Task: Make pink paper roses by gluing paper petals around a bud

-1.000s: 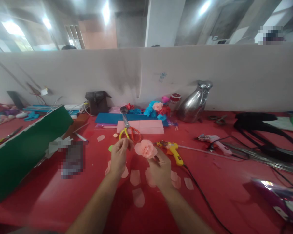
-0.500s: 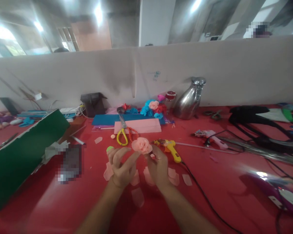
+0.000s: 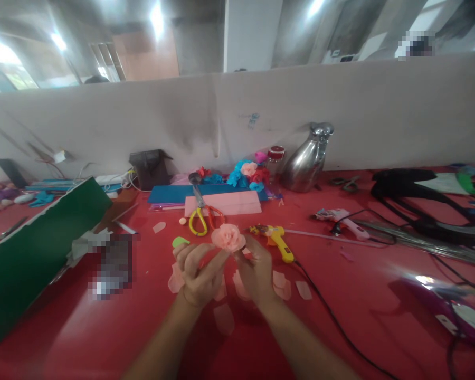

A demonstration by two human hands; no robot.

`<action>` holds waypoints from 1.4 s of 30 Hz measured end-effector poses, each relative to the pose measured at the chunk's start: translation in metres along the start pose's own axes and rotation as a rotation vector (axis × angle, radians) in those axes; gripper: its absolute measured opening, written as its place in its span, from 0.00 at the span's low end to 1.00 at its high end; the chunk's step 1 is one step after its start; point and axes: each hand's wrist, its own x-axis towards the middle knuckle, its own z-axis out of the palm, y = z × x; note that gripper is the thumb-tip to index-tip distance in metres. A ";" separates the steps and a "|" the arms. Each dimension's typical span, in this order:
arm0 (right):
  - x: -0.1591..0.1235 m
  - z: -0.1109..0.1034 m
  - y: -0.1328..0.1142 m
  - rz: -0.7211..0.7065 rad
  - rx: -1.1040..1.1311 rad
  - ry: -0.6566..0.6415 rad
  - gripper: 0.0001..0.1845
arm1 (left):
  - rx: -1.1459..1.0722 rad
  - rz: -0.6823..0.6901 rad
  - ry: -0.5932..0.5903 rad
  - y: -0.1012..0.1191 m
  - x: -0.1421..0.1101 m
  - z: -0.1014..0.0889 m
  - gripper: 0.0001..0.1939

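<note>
A pink paper flower (image 3: 228,237) with ruffled petals is held up over the red table between my two hands. My left hand (image 3: 201,272) has its fingers curled, with thumb and fingertips at the flower's lower left. From the right, my right hand (image 3: 256,268) pinches the flower at its base; the fingertips are partly hidden behind it. Loose pink paper petals (image 3: 224,319) lie on the table beneath and around my hands. A green round-ended piece (image 3: 180,241) shows just beyond my left fingers.
Scissors (image 3: 198,221) rest on folded pink paper (image 3: 241,203). The yellow glue gun (image 3: 279,244) lies right of my hands, its cord running toward me. Finished flowers (image 3: 248,175) and a steel jug (image 3: 306,161) stand behind. A green board (image 3: 35,258) leans at left.
The flower has shifted slightly left and tilted, so its petals face a little differently. More of the green piece shows beyond my left fingers. Both hands keep nearly the same place.
</note>
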 end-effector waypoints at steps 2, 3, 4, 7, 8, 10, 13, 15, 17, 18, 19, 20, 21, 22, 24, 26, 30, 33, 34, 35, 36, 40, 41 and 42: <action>0.000 0.000 0.000 -0.002 0.026 -0.001 0.06 | 0.001 0.044 -0.013 0.000 0.000 0.000 0.10; 0.000 0.000 0.000 -0.001 0.043 -0.004 0.06 | 0.002 0.068 -0.015 0.000 -0.001 -0.001 0.10; 0.000 -0.001 -0.001 0.001 0.060 -0.008 0.06 | 0.003 0.089 -0.014 0.000 -0.001 -0.001 0.10; 0.000 -0.001 -0.001 0.009 0.094 -0.013 0.05 | 0.020 0.124 -0.001 0.000 -0.004 0.000 0.11; 0.000 -0.001 -0.001 0.013 0.093 -0.011 0.05 | 0.025 0.128 0.009 0.000 -0.005 0.001 0.11; 0.000 -0.001 -0.001 0.020 0.082 -0.011 0.05 | 0.022 0.149 0.024 -0.001 -0.006 0.002 0.12; 0.000 -0.001 0.000 0.018 0.063 -0.010 0.06 | 0.015 0.165 0.028 -0.001 -0.006 0.001 0.13; 0.001 0.000 0.000 0.013 0.042 0.010 0.05 | 0.030 0.133 0.020 -0.001 -0.005 0.000 0.13; 0.001 0.000 0.001 0.011 0.018 0.033 0.06 | 0.039 0.094 0.007 -0.001 -0.005 -0.001 0.11; 0.001 0.000 0.002 0.010 0.006 0.042 0.06 | 0.040 0.085 0.001 -0.001 -0.005 -0.002 0.10; 0.001 0.000 0.002 0.007 -0.001 0.043 0.06 | 0.041 0.083 -0.005 0.000 -0.004 -0.002 0.09; 0.001 0.000 0.002 0.005 -0.007 0.042 0.06 | 0.045 0.083 -0.009 0.000 -0.004 -0.002 0.09; 0.001 0.000 0.002 0.000 -0.011 0.038 0.06 | 0.053 0.080 -0.009 0.000 -0.004 -0.001 0.09; 0.001 0.000 0.002 -0.010 -0.013 0.034 0.07 | 0.061 0.072 -0.006 -0.001 -0.004 -0.001 0.10; 0.001 -0.001 0.002 -0.032 -0.012 0.029 0.07 | 0.070 0.047 -0.001 -0.001 -0.005 0.001 0.10; 0.001 -0.001 0.002 -0.044 -0.010 0.033 0.07 | 0.075 0.025 0.002 -0.002 -0.005 0.002 0.10; 0.002 -0.001 0.002 -0.043 -0.011 0.049 0.06 | 0.078 0.041 0.011 -0.003 -0.006 0.002 0.10; 0.002 -0.001 0.003 -0.041 -0.035 0.056 0.06 | 0.083 0.020 0.016 -0.004 -0.005 0.002 0.10; 0.002 -0.001 0.004 -0.042 -0.048 0.058 0.06 | 0.085 -0.007 0.016 -0.004 -0.004 0.002 0.09; 0.001 -0.001 0.005 -0.048 -0.061 0.063 0.06 | 0.085 -0.042 0.017 -0.004 -0.004 0.003 0.08; 0.001 -0.001 0.005 -0.059 -0.071 0.069 0.06 | 0.083 -0.080 0.016 -0.005 -0.004 0.004 0.07; 0.001 -0.001 0.007 -0.117 -0.090 0.102 0.05 | 0.030 -0.242 -0.038 -0.010 -0.006 0.011 0.04; 0.001 -0.001 0.007 -0.129 -0.096 0.110 0.04 | -0.001 -0.297 -0.055 -0.012 -0.007 0.013 0.03; 0.001 -0.001 0.007 -0.139 -0.101 0.117 0.03 | -0.038 -0.363 -0.065 -0.013 -0.007 0.015 0.02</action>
